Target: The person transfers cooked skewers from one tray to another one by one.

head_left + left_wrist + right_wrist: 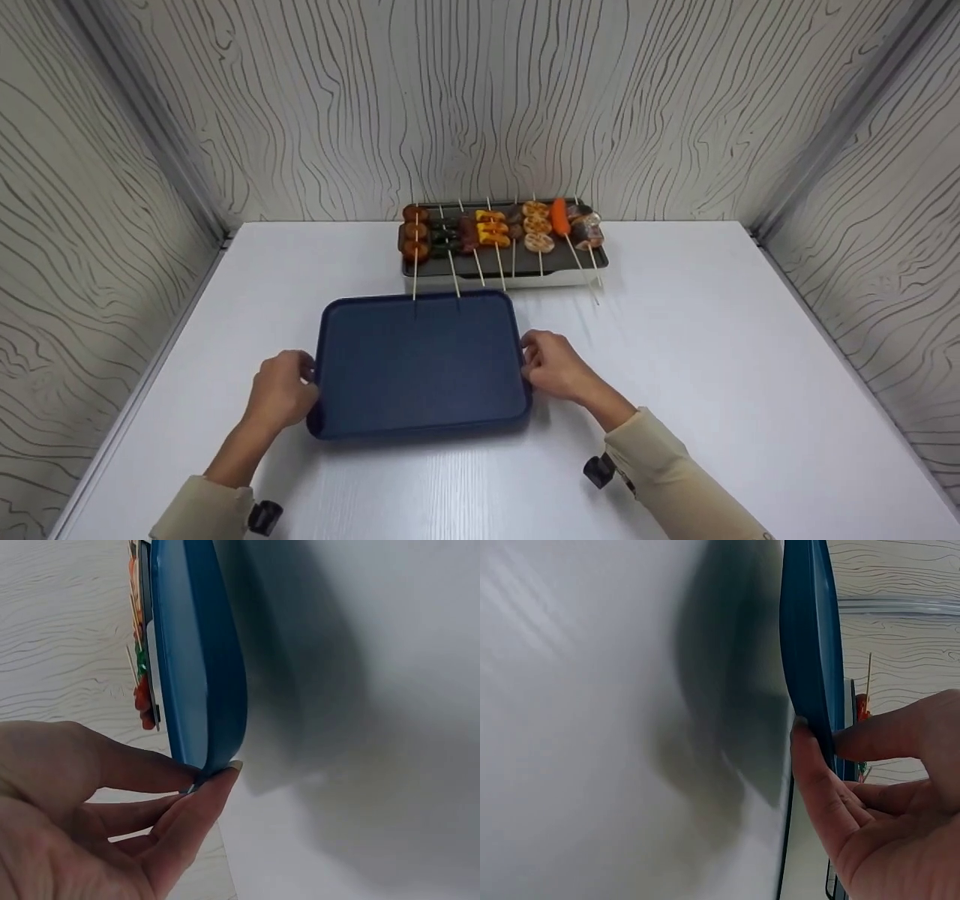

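Observation:
A dark blue rectangular tray (424, 364) is held between both hands, raised above the white table with its shadow beneath. My left hand (281, 390) pinches its left edge between thumb and fingers; the left wrist view shows the thumb over the tray rim (202, 690) and fingers below. At the opposite edge my right hand (555, 365) pinches the rim (810, 652) in the same manner. Behind the tray stands a grill (510, 281) bearing several skewers, among them orange rounds (415, 232), yellow pieces (492, 228), pale grilled slices (537, 225) and an orange sausage (560, 217).
The white table (697, 337) is bounded by wood-grain panels (480, 105) at the back and sides. Skewer sticks (585, 274) jut over the grill's front edge, and two on the left reach over the tray's far rim.

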The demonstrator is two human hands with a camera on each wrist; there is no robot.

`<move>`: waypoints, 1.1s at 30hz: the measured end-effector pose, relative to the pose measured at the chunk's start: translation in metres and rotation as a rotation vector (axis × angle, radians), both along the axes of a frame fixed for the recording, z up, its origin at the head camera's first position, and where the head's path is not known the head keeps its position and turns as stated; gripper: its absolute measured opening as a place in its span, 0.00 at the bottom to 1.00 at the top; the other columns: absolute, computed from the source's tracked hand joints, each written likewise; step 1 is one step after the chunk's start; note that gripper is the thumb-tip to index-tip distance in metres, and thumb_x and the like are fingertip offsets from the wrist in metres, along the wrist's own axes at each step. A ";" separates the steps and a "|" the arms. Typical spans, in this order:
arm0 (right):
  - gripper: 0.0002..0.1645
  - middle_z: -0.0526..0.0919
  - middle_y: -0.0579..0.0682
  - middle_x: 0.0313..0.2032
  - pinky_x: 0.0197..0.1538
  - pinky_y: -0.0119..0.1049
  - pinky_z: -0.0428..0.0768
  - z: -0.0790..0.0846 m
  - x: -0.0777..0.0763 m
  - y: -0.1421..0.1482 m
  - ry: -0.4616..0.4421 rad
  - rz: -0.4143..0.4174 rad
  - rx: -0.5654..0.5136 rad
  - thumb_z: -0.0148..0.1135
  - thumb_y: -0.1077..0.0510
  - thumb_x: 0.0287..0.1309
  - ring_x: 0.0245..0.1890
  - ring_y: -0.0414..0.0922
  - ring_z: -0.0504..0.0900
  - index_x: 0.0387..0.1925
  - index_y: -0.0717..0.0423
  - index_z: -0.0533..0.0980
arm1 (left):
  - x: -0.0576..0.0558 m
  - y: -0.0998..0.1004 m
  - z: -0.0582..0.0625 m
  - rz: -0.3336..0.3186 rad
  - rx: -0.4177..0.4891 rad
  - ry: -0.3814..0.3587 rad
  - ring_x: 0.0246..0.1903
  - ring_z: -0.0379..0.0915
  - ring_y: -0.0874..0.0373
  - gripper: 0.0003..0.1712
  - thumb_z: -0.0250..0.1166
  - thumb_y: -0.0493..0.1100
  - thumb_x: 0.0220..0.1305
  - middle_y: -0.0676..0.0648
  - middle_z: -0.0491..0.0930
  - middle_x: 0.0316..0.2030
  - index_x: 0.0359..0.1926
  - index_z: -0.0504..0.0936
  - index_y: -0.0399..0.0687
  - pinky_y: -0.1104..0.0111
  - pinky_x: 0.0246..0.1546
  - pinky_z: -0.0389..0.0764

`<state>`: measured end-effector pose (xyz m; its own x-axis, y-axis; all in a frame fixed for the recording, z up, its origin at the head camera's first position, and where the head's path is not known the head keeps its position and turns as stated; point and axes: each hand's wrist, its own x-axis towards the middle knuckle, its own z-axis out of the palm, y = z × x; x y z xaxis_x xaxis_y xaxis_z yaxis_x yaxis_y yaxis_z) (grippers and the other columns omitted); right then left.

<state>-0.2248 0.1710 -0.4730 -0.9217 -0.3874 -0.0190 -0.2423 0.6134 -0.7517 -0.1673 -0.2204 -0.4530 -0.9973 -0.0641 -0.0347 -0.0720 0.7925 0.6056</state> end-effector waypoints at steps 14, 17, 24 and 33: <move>0.22 0.77 0.55 0.30 0.28 0.35 0.75 0.008 0.004 0.042 -0.049 -0.036 0.010 0.53 0.75 0.50 0.25 0.42 0.74 0.50 0.76 0.75 | -0.009 0.039 -0.003 -0.030 0.051 0.008 0.32 0.80 0.48 0.18 0.59 0.22 0.49 0.38 0.83 0.33 0.44 0.82 0.24 0.57 0.30 0.82; 0.20 0.77 0.56 0.30 0.28 0.36 0.76 0.009 0.003 0.051 -0.053 -0.041 0.004 0.55 0.75 0.52 0.26 0.42 0.75 0.50 0.75 0.75 | -0.010 0.047 -0.005 -0.030 0.060 0.012 0.32 0.79 0.48 0.16 0.60 0.23 0.50 0.38 0.83 0.33 0.43 0.82 0.25 0.57 0.31 0.82; 0.20 0.77 0.56 0.32 0.28 0.37 0.78 0.010 0.006 0.074 -0.063 -0.029 -0.001 0.55 0.75 0.53 0.28 0.43 0.78 0.50 0.76 0.74 | -0.011 0.068 -0.012 -0.044 0.092 0.038 0.31 0.78 0.49 0.14 0.62 0.22 0.51 0.40 0.82 0.31 0.41 0.83 0.26 0.59 0.31 0.81; 0.22 0.76 0.58 0.35 0.27 0.37 0.81 0.009 0.012 0.100 -0.060 -0.033 -0.027 0.53 0.75 0.57 0.28 0.46 0.80 0.54 0.78 0.72 | -0.011 0.091 -0.018 -0.083 0.118 0.081 0.29 0.75 0.51 0.12 0.62 0.22 0.48 0.42 0.81 0.27 0.36 0.83 0.29 0.61 0.28 0.78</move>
<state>-0.2126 0.2713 -0.4636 -0.9315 -0.3579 -0.0645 -0.1763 0.5995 -0.7807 -0.1782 -0.1295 -0.4715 -0.9989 0.0187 0.0440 0.0441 0.7168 0.6959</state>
